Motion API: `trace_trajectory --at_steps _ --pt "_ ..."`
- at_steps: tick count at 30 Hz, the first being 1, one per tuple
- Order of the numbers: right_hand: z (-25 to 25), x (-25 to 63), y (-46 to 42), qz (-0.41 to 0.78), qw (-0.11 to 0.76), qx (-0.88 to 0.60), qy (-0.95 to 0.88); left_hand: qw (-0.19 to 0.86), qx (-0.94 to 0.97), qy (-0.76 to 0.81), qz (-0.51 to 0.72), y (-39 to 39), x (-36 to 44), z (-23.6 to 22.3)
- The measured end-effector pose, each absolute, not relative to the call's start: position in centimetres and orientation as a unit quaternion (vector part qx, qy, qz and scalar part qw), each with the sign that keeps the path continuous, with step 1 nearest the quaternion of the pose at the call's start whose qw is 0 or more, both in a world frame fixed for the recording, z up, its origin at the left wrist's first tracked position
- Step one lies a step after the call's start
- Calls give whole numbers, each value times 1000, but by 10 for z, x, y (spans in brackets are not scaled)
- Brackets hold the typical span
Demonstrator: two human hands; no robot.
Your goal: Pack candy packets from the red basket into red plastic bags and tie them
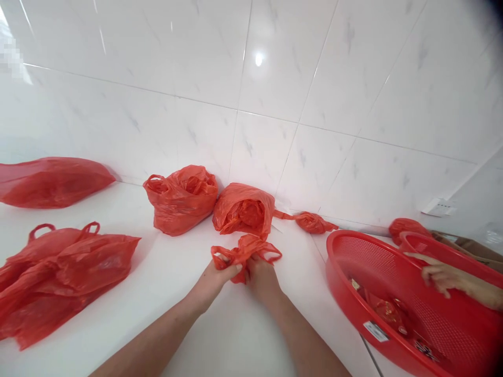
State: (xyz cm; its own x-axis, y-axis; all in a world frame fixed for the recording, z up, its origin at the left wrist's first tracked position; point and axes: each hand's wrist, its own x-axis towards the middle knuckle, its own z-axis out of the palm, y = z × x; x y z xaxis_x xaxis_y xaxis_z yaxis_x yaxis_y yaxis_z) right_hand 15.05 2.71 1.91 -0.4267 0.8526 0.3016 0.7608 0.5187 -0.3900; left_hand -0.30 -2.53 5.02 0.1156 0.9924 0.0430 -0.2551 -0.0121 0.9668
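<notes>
Both hands are on a crumpled red plastic bag (pixel 248 245) above the middle of the white table. My left hand (pixel 216 277) pinches its left side with the thumb on top, near one loop handle. My right hand (pixel 259 275) is closed on the bag's right side, its fingertips partly hidden by the plastic and the hand itself. Just beyond, against the tiled wall, sits a red bag (pixel 243 196) with its mouth facing me and crumpled red plastic inside. Left of that one stands another full red bag (pixel 183 201).
Flattened red bags (pixel 74 267) lie at the left, with a long red bag (pixel 55 180) behind. A knotted red bag (pixel 314 222) rests by the wall. At the right, a large red basket (pixel 341 283) holds small packets; another person's hand (pixel 444 275) reaches over it.
</notes>
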Motion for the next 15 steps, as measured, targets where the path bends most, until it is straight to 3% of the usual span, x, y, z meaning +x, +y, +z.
trace_trajectory --at_steps 3,6,8,13,15 --pt "24 152 25 42 175 -535 -825 621 323 317 640 -19 -18 57" --pt "35 157 19 75 157 -577 -798 598 236 307 702 -12 -33 66" --pt "42 159 16 96 151 -595 -783 575 229 336 710 -10 -37 70" --pt "43 153 20 -30 194 -560 -805 570 269 394 669 -12 -28 66" --pt "35 149 25 -22 213 -519 -828 584 291 402 642 -12 -23 62"
